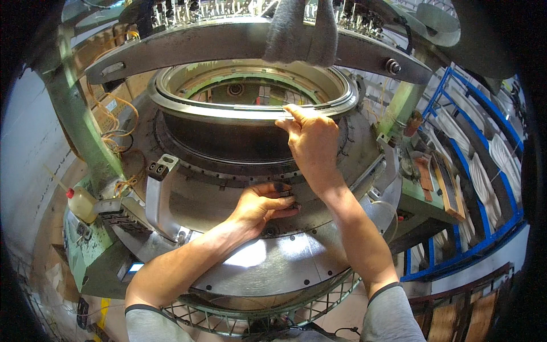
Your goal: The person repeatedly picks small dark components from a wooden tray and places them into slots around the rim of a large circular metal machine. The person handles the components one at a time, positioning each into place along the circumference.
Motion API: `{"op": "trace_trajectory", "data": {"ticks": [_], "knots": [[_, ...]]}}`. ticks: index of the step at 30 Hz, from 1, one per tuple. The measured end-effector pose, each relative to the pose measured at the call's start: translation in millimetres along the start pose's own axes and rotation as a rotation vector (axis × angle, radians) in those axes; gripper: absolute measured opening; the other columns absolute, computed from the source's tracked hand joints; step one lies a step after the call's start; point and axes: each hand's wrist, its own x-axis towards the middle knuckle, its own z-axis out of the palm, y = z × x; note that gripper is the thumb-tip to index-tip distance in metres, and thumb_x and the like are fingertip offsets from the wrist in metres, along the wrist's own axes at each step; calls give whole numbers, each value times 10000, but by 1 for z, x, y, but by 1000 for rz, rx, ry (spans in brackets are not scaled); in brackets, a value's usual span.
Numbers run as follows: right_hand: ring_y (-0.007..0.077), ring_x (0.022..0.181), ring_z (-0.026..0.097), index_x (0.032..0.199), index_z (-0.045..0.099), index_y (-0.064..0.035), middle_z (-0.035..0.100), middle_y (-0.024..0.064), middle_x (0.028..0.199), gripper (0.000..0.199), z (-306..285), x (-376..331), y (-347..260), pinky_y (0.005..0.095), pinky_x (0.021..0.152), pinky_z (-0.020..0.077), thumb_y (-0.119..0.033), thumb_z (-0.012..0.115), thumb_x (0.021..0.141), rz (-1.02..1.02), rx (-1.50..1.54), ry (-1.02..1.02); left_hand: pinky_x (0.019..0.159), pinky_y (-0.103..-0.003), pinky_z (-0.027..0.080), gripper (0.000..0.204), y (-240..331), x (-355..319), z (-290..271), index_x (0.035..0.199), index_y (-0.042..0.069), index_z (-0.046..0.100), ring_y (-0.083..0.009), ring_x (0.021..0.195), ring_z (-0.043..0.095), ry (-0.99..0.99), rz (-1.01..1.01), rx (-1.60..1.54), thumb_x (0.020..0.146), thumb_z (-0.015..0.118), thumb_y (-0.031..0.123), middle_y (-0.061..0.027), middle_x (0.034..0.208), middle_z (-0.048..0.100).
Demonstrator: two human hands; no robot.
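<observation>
A large round machine stands before me, with a dark cylinder [222,137] topped by a shiny metal ring [228,112]. My right hand [314,137] reaches to the near edge of that ring. Its thumb and forefinger are closed together there, and whatever they pinch is too small to make out. Lower down, over the grey bed plate [211,199], my left hand [259,206] is closed in a pinch. Small dark bits show at its fingertips, but their kind cannot be told. A curved bright metal panel [273,262] lies below both forearms.
A thick steel beam [199,51] crosses above the ring, with grey cloth [302,34] hanging over it. Green posts [85,114] flank the machine. A bottle with a red cap [82,205] stands at left. A blue rack [484,154] holding white material is at right. A metal bracket [159,191] rises left of my arm.
</observation>
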Motion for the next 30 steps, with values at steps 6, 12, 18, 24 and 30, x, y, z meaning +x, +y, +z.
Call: {"op": "trace_trajectory", "data": {"ticks": [6,12,18,24,30], "knots": [[330,806,714,1072,812,-85,698,119,868,259,-1,5,6,435,718,544,-206,840,844,-2,31,-33,947,-437,663,235,3,0,2,1122,-53,660,-310,1026,741,-5,-1,5,908,757,-62,-146,1120,695],[342,755,692,1043,808,-69,680,121,818,228,-22,-12,10,419,688,534,-212,826,866,-70,86,24,971,-451,634,296,6,0,0,1204,-38,635,-306,1043,739,33,21,26,925,736,-40,-160,1123,717],[217,795,709,1021,812,-20,742,131,917,195,-59,-85,9,350,703,534,-183,798,914,265,380,-488,953,-402,632,257,8,4,-6,1184,-21,668,-250,1012,741,30,137,18,941,747,6,-139,1127,726],[327,772,690,976,791,-25,687,155,891,136,-43,-119,1,421,719,546,-99,787,862,156,340,-292,982,-393,618,232,2,6,-9,1157,-4,662,-242,1078,722,66,141,73,946,753,26,-125,1177,712],[201,665,684,914,792,24,720,117,821,91,-44,-115,7,318,618,527,-43,780,854,217,361,-262,1029,-451,603,236,2,6,-8,1165,-12,644,-270,1106,718,76,148,52,944,725,-17,-135,1169,711]]}}
